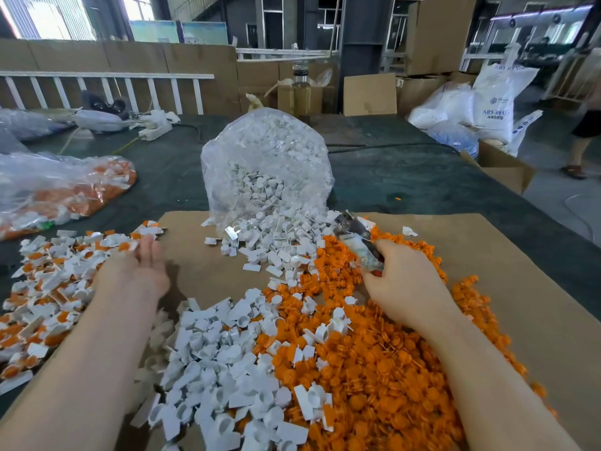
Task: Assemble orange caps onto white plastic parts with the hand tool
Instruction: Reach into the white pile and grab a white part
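A table (406, 177) draped in dark green cloth is carrying everything. A cardboard sheet (507, 275) is lying across its near half. On the sheet, orange caps (374, 362) are piling up toward 4 o'clock, white parts (227, 359) are heaping at 6 o'clock, and finished pieces (48, 288) are spreading off its edge at 9 o'clock. A clear bag (266, 164) is spilling white parts at 12 o'clock. A second bag (61, 187) of orange and white pieces is lying on the cloth at 10 o'clock.
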Available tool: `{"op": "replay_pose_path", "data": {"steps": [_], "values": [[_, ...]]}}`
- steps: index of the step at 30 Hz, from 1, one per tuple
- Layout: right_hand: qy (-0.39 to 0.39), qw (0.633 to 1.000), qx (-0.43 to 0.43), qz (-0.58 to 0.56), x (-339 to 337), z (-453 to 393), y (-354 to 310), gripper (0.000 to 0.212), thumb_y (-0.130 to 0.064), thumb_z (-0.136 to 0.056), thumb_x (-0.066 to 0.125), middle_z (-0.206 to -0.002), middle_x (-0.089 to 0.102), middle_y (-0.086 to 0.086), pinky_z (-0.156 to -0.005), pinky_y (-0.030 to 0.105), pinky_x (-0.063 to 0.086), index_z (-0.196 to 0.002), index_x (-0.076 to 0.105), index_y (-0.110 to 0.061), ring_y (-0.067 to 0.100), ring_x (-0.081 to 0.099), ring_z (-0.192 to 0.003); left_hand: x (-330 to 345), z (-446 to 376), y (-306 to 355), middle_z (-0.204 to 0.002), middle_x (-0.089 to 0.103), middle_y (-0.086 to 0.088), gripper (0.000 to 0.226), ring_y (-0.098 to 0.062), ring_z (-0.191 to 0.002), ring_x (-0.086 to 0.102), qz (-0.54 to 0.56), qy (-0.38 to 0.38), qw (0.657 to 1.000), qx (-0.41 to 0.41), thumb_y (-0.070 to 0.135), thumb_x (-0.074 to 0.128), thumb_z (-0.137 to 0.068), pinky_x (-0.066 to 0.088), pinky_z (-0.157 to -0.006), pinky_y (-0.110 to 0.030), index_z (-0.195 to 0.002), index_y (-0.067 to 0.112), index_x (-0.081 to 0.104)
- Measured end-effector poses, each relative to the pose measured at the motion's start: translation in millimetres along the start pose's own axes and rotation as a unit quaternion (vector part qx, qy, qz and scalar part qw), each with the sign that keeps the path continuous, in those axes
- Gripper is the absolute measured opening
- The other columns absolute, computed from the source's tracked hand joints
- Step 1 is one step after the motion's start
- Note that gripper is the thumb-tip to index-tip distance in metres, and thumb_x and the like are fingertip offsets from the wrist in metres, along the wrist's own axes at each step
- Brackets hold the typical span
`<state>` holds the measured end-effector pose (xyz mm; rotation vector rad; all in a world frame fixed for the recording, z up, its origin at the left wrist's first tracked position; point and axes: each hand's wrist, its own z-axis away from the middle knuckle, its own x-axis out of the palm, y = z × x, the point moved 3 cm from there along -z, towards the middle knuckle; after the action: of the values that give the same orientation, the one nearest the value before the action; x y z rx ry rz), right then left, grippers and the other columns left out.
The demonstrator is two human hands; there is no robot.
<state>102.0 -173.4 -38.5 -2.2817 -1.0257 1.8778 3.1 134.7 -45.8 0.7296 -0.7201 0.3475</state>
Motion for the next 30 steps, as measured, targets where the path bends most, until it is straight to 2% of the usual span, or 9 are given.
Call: {"op": "replay_pose_path", "data": {"steps": [6,10,13,14,17,19,22,24,30], "values": [[-0.037,0.998,0.003,0.046,8.6,-1.9,1.9,0.016,-0.029,-0.087,0.060,-0.071,0.053,-0.010,-0.049,0.023,0.036,-0.076,0.049,-0.029,0.008,0.051,-0.062,-1.1,-3.4,14.1,-0.116,0.067,-0.002,0.041,-0.009,-0.096,0.070,0.102,0.013,0.995,0.010,0.028,0.026,-0.108,0.058,-0.072,-0.020,-0.139,0.017,0.050],[-0.064,0.996,-0.001,0.068,17.3,0.2,-3.6,0.007,-0.032,-0.086,0.061,-0.077,0.056,-0.009,-0.059,0.032,0.054,-0.087,0.056,-0.028,0.011,0.056,-0.069,8.6,-1.0,-4.4,-0.083,0.067,0.003,0.017,-0.002,-0.059,0.066,-0.146,-0.057,0.988,-0.013,0.017,0.050,-0.101,0.051,-0.048,-0.016,-0.109,0.013,0.064],[-0.070,0.994,-0.017,0.083,20.8,1.5,-7.5,0.008,-0.031,-0.084,0.063,-0.079,0.058,-0.009,-0.058,0.032,0.053,-0.088,0.057,-0.028,0.012,0.056,-0.069,17.9,11.2,-29.7,-0.076,0.068,0.005,0.006,-0.004,-0.061,0.060,-0.422,-0.177,0.888,0.050,0.018,0.066,-0.092,0.049,-0.054,-0.018,-0.094,0.015,0.070],[-0.074,0.993,-0.020,0.087,21.3,1.5,-8.0,0.009,-0.031,-0.084,0.063,-0.080,0.058,-0.009,-0.058,0.031,0.052,-0.089,0.057,-0.028,0.012,0.056,-0.070,19.8,16.4,-37.3,-0.083,0.071,0.006,0.006,-0.005,-0.067,0.060,-0.508,-0.212,0.828,0.106,0.018,0.069,-0.089,0.048,-0.060,-0.019,-0.093,0.020,0.073],[-0.091,0.991,-0.027,0.097,20.6,1.7,-7.7,0.014,-0.036,-0.083,0.065,-0.085,0.056,-0.010,-0.062,0.032,0.052,-0.092,0.058,-0.029,0.013,0.055,-0.077,20.6,31.1,-56.1,-0.092,0.067,0.022,0.018,0.001,-0.076,0.059,-0.702,-0.268,0.591,0.293,0.021,0.068,-0.091,0.041,-0.061,-0.014,-0.085,0.038,0.072],[-0.101,0.989,-0.028,0.102,20.6,1.6,-7.3,0.016,-0.039,-0.084,0.065,-0.089,0.056,-0.010,-0.064,0.032,0.052,-0.096,0.059,-0.030,0.014,0.056,-0.080,20.8,35.9,-64.5,-0.099,0.065,0.020,0.019,0.005,-0.078,0.057,-0.747,-0.277,0.501,0.336,0.024,0.064,-0.093,0.038,-0.059,-0.010,-0.090,0.043,0.069],[-0.110,0.989,-0.024,0.100,21.5,1.1,-6.5,0.016,-0.039,-0.085,0.065,-0.090,0.056,-0.009,-0.065,0.033,0.055,-0.099,0.060,-0.031,0.013,0.057,-0.079,17.8,38.8,-77.0,-0.111,0.052,0.014,0.033,0.005,-0.077,0.051,-0.759,-0.329,0.413,0.381,0.023,0.059,-0.096,0.034,-0.063,-0.005,-0.123,0.041,0.062],[-0.114,0.988,-0.027,0.101,21.9,1.0,-7.1,0.018,-0.040,-0.085,0.065,-0.090,0.056,-0.010,-0.067,0.035,0.056,-0.100,0.060,-0.031,0.013,0.057,-0.079,14.9,40.4,-83.8,-0.117,0.048,0.010,0.041,-0.004,-0.086,0.052,-0.762,-0.360,0.369,0.392,0.018,0.056,-0.098,0.040,-0.072,-0.012,-0.134,0.038,0.056],[-0.105,0.986,-0.045,0.121,18.5,3.7,-10.5,0.019,-0.047,-0.085,0.063,-0.083,0.057,-0.011,-0.064,0.034,0.055,-0.093,0.056,-0.031,0.012,0.056,-0.076,14.7,43.4,-85.4,-0.106,0.062,0.002,0.012,-0.014,-0.090,0.059,-0.777,-0.314,0.367,0.403,0.026,0.064,-0.093,0.045,-0.079,-0.024,-0.104,0.024,0.069]]}}
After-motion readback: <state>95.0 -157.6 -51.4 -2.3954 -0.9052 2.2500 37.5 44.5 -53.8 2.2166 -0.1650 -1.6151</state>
